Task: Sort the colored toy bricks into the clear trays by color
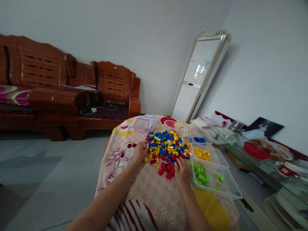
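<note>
A heap of small toy building bricks (166, 143) in blue, yellow, red and some green lies on the cloth-covered table. My left hand (141, 152) rests at the heap's left edge, its fingers apart beside the outer bricks. At the near right side of the heap is my right hand (182, 171), its fingers curled down among red and blue bricks; whatever they pinch is hidden. Just left of that hand lies a loose cluster of red bricks (166, 168). Clear plastic boxes to the right hold green bricks (201, 175), yellow bricks (201, 154) and blue bricks (199, 140).
Flat box lids (144, 123) and a pink bowl (170, 123) stand at the table's far side, near whitish pieces (183, 132). A glass-topped table (237, 150) with a red bowl (256, 150) is at the right. A wooden sofa (115, 83) and an air conditioner (199, 73) stand behind.
</note>
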A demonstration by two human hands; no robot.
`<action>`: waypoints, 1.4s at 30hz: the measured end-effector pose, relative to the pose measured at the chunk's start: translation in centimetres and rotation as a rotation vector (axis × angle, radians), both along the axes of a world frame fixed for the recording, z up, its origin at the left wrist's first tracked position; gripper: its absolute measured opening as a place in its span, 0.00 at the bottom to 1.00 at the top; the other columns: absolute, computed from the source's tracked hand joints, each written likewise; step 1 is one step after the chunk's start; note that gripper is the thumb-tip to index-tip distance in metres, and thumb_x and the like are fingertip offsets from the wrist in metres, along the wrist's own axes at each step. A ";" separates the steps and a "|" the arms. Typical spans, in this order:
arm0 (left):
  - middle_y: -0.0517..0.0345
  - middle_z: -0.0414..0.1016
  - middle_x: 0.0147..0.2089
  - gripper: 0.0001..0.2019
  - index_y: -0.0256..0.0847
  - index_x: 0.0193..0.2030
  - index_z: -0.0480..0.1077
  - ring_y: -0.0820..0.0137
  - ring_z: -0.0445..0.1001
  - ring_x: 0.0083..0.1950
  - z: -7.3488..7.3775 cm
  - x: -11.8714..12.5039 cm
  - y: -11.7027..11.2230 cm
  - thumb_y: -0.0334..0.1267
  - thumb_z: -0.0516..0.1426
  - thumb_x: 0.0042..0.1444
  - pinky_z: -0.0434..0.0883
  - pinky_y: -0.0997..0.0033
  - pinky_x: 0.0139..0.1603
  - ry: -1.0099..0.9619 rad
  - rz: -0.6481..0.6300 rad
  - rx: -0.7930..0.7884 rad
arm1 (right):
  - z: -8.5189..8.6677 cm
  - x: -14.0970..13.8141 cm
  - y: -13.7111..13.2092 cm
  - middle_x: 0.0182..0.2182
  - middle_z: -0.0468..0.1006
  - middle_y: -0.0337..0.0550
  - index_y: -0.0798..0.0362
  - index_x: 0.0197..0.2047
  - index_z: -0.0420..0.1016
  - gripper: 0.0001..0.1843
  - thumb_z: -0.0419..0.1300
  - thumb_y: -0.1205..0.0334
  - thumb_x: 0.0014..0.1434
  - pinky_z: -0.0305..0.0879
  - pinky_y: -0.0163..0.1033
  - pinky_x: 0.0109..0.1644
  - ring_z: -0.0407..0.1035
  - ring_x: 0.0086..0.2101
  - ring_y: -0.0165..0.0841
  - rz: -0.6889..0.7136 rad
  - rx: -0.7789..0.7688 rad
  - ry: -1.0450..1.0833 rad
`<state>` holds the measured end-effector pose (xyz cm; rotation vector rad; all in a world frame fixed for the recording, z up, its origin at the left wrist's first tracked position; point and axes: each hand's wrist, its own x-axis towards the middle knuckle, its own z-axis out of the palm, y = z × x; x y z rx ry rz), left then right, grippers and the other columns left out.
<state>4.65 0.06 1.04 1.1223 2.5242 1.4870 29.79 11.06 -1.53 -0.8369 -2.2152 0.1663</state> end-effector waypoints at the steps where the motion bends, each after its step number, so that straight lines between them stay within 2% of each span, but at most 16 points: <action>1: 0.47 0.75 0.51 0.20 0.38 0.52 0.72 0.66 0.75 0.45 0.1 -0.3 0.3 0.31 0.56 0.51 0.68 0.69 0.48 0.034 -0.025 -0.041 | 0.0 0.0 0.0 0.53 0.73 0.57 0.58 0.52 0.75 0.22 0.46 0.57 0.65 0.63 0.50 0.56 0.68 0.52 0.42 0.001 0.002 0.003; 4: 0.48 0.76 0.49 0.19 0.41 0.51 0.74 0.63 0.74 0.48 0.7 -0.9 1.2 0.33 0.57 0.51 0.67 0.68 0.48 0.080 -0.063 -0.158 | -0.1 0.1 0.0 0.52 0.74 0.56 0.57 0.51 0.76 0.21 0.47 0.57 0.65 0.62 0.50 0.57 0.68 0.52 0.42 -0.001 0.023 0.016; 8: 0.50 0.77 0.44 0.17 0.40 0.46 0.75 0.63 0.75 0.44 1.2 -1.1 1.9 0.34 0.56 0.50 0.68 0.69 0.43 0.076 -0.008 -0.223 | -0.2 0.2 -0.1 0.52 0.74 0.55 0.57 0.51 0.76 0.20 0.49 0.58 0.64 0.62 0.50 0.58 0.67 0.53 0.41 0.005 0.023 0.036; 12: 0.53 0.78 0.39 0.13 0.40 0.42 0.75 0.65 0.75 0.39 1.5 -1.3 1.8 0.36 0.55 0.49 0.68 0.71 0.37 -0.022 0.064 -0.141 | -0.4 0.3 -0.1 0.53 0.73 0.55 0.56 0.52 0.75 0.20 0.48 0.57 0.64 0.62 0.50 0.58 0.67 0.53 0.42 0.011 -0.009 0.069; 14: 0.55 0.78 0.38 0.14 0.39 0.42 0.74 0.67 0.75 0.37 1.9 -1.2 1.7 0.37 0.55 0.50 0.69 0.71 0.37 -0.068 0.022 -0.023 | -0.5 0.5 -0.2 0.53 0.73 0.55 0.55 0.52 0.75 0.20 0.49 0.57 0.65 0.63 0.51 0.57 0.67 0.53 0.42 0.013 -0.018 0.082; 18: 0.54 0.78 0.40 0.17 0.37 0.46 0.73 0.68 0.75 0.38 3.3 0.0 2.1 0.40 0.58 0.48 0.70 0.71 0.39 -0.164 -0.280 0.179 | 0.3 0.2 -0.7 0.53 0.74 0.53 0.54 0.53 0.74 0.19 0.50 0.59 0.64 0.62 0.53 0.58 0.67 0.52 0.42 0.052 0.007 0.125; 23: 0.51 0.78 0.39 0.21 0.35 0.46 0.73 0.68 0.75 0.36 5.0 2.7 3.6 0.46 0.62 0.48 0.70 0.72 0.35 -0.482 -0.674 0.224 | 3.0 -2.8 -1.8 0.48 0.77 0.51 0.52 0.54 0.73 0.19 0.50 0.63 0.64 0.67 0.48 0.54 0.71 0.49 0.39 0.166 -0.014 0.208; 27: 0.53 0.78 0.37 0.22 0.36 0.47 0.73 0.68 0.76 0.36 5.6 4.0 4.2 0.44 0.64 0.46 0.71 0.71 0.36 -0.607 -0.881 0.221 | 5.4 -5.4 -2.0 0.48 0.78 0.50 0.53 0.57 0.71 0.21 0.51 0.64 0.62 0.68 0.43 0.51 0.73 0.47 0.38 0.217 -0.090 0.191; 30: 0.53 0.78 0.36 0.23 0.37 0.49 0.72 0.68 0.76 0.36 6.0 4.2 4.2 0.44 0.64 0.46 0.71 0.71 0.36 -0.602 -0.961 0.163 | 6.8 -6.0 -1.6 0.46 0.79 0.49 0.52 0.54 0.73 0.20 0.50 0.65 0.62 0.69 0.40 0.47 0.75 0.44 0.38 0.238 -0.151 0.151; 32: 0.54 0.78 0.36 0.23 0.37 0.49 0.73 0.67 0.76 0.36 6.2 3.7 4.3 0.46 0.63 0.47 0.71 0.72 0.35 -0.527 -0.952 0.115 | 7.3 -5.8 -1.4 0.41 0.81 0.47 0.51 0.50 0.76 0.18 0.50 0.63 0.61 0.69 0.37 0.43 0.76 0.40 0.37 0.231 -0.199 0.112; 34: 0.54 0.79 0.36 0.22 0.37 0.48 0.75 0.67 0.76 0.36 6.3 2.5 4.6 0.47 0.62 0.48 0.71 0.72 0.34 -0.420 -0.871 0.103 | 7.5 -5.4 -0.9 0.33 0.81 0.44 0.51 0.44 0.78 0.14 0.53 0.62 0.59 0.68 0.35 0.37 0.75 0.33 0.36 0.213 -0.267 0.057; 37: 0.55 0.78 0.32 0.20 0.36 0.45 0.75 0.68 0.75 0.31 6.0 -0.1 5.4 0.49 0.59 0.51 0.71 0.73 0.31 -0.331 -0.604 0.205 | 7.5 -4.7 0.5 0.23 0.78 0.39 0.51 0.36 0.78 0.10 0.55 0.61 0.55 0.64 0.32 0.28 0.72 0.24 0.32 0.209 -0.425 -0.026; 39: 0.57 0.77 0.29 0.19 0.36 0.42 0.75 0.70 0.74 0.28 5.3 -1.9 5.8 0.49 0.57 0.51 0.70 0.73 0.28 -0.339 -0.415 0.289 | 7.9 -4.6 2.2 0.20 0.76 0.37 0.52 0.37 0.77 0.11 0.55 0.60 0.54 0.62 0.31 0.24 0.69 0.20 0.30 0.213 -0.570 -0.046; 42: 0.59 0.74 0.24 0.17 0.36 0.39 0.75 0.71 0.72 0.24 3.6 -3.6 6.0 0.47 0.56 0.51 0.69 0.74 0.24 -0.349 -0.226 0.338 | 9.9 -5.2 6.0 0.17 0.73 0.36 0.55 0.38 0.77 0.14 0.54 0.59 0.53 0.60 0.31 0.19 0.66 0.16 0.30 0.151 -0.725 0.031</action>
